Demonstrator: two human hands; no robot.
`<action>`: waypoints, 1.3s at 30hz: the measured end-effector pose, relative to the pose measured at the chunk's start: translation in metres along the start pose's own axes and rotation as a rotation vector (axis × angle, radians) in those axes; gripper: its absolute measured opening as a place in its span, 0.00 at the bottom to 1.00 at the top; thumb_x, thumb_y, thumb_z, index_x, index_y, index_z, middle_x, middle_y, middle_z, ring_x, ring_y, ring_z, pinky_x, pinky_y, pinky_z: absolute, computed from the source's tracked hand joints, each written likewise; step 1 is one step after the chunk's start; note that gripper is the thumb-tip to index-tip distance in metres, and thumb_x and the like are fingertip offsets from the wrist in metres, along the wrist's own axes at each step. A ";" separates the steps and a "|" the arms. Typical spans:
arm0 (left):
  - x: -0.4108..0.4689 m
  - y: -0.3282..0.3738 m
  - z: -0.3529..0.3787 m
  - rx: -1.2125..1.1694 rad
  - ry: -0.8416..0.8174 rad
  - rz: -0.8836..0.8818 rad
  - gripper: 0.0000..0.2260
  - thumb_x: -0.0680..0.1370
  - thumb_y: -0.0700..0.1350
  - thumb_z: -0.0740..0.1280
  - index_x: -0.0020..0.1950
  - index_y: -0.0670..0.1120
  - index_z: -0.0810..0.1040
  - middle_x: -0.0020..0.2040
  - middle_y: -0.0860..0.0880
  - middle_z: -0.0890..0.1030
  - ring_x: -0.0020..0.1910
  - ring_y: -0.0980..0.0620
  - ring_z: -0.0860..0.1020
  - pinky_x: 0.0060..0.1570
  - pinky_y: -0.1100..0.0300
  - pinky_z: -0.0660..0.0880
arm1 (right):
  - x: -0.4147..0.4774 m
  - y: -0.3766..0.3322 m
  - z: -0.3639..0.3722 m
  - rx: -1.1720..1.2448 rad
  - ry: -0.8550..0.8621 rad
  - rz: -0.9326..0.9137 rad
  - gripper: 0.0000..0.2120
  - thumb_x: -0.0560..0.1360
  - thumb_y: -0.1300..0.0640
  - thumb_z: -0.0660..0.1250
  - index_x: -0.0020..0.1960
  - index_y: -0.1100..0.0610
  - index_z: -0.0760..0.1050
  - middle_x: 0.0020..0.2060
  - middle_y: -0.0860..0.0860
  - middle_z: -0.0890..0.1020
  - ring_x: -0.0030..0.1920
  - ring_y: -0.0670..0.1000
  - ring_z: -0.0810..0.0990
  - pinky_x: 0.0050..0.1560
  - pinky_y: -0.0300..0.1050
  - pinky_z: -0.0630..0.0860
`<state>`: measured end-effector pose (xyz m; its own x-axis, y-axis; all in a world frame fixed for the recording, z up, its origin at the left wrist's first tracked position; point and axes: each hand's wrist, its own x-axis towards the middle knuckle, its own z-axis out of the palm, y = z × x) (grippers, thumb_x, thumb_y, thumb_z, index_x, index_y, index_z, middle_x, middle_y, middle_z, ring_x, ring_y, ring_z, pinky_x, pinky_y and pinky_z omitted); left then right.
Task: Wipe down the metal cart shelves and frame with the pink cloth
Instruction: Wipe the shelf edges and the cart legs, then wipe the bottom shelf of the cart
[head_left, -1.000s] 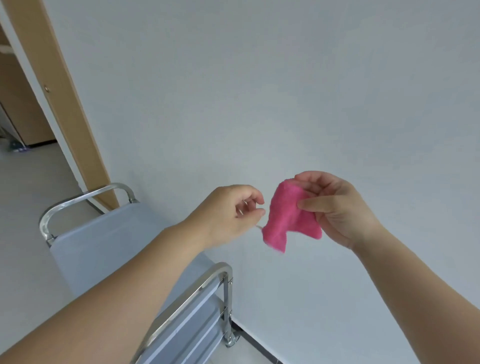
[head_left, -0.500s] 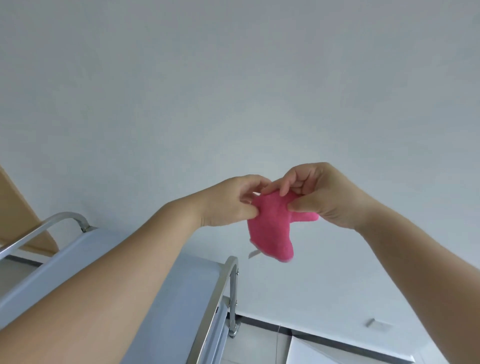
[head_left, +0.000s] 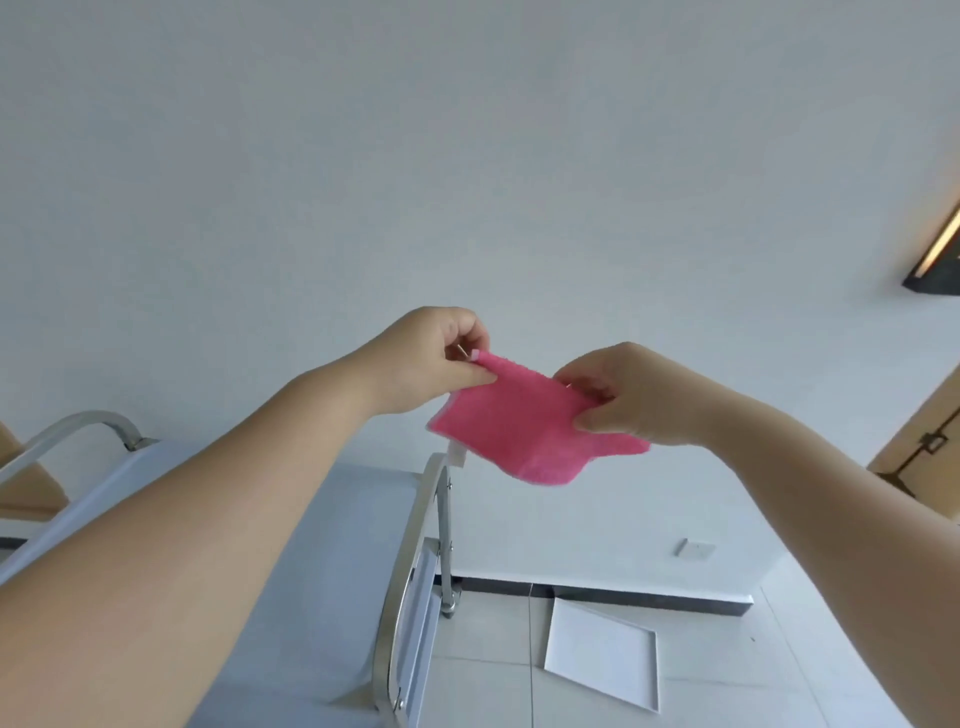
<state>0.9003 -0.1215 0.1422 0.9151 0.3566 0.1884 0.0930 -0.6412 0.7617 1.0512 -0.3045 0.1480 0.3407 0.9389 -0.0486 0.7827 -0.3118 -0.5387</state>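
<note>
A pink cloth (head_left: 519, 426) hangs spread in the air between both hands, above the cart's right rail. My left hand (head_left: 431, 358) pinches its upper left corner. My right hand (head_left: 623, 395) pinches its right edge. A small white tag (head_left: 457, 454) dangles under the cloth. The metal cart (head_left: 332, 561) stands below and to the left, its pale flat top shelf partly hidden by my left forearm. A chrome rail (head_left: 410, 545) runs along its right side and a curved chrome handle (head_left: 98, 423) rises at the far left.
A white wall fills the background. A flat white board (head_left: 602, 654) lies on the tiled floor right of the cart. A wall socket (head_left: 696, 548) sits low on the wall. A wooden door (head_left: 924, 452) stands at the right edge, a wooden frame at the left.
The cloth went from a bunched lump in my right hand to spread flat between both hands. My left hand took hold of its corner. The view swung to the right.
</note>
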 end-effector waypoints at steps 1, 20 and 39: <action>-0.008 0.003 0.003 0.002 0.007 0.003 0.06 0.73 0.38 0.72 0.41 0.46 0.75 0.32 0.56 0.74 0.32 0.57 0.72 0.37 0.64 0.70 | -0.011 0.003 0.005 0.003 -0.009 0.038 0.16 0.68 0.64 0.66 0.42 0.42 0.78 0.34 0.39 0.81 0.36 0.40 0.78 0.38 0.31 0.72; -0.224 -0.042 -0.015 -0.008 0.099 -0.270 0.05 0.75 0.38 0.70 0.43 0.41 0.74 0.38 0.45 0.80 0.37 0.45 0.82 0.48 0.45 0.80 | -0.094 -0.049 0.150 0.508 0.073 0.160 0.08 0.76 0.68 0.64 0.48 0.59 0.80 0.35 0.51 0.80 0.36 0.49 0.77 0.35 0.41 0.78; -0.412 -0.319 -0.088 -0.066 -0.120 -0.555 0.06 0.73 0.41 0.71 0.40 0.48 0.76 0.35 0.53 0.78 0.32 0.57 0.74 0.33 0.67 0.69 | -0.029 -0.183 0.445 0.419 -0.113 0.424 0.09 0.71 0.70 0.68 0.43 0.57 0.79 0.38 0.52 0.82 0.31 0.51 0.82 0.36 0.38 0.80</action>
<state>0.4589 -0.0040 -0.1235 0.7748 0.5455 -0.3197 0.5511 -0.3347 0.7644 0.6662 -0.2100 -0.1261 0.5024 0.7624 -0.4078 0.3114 -0.5996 -0.7373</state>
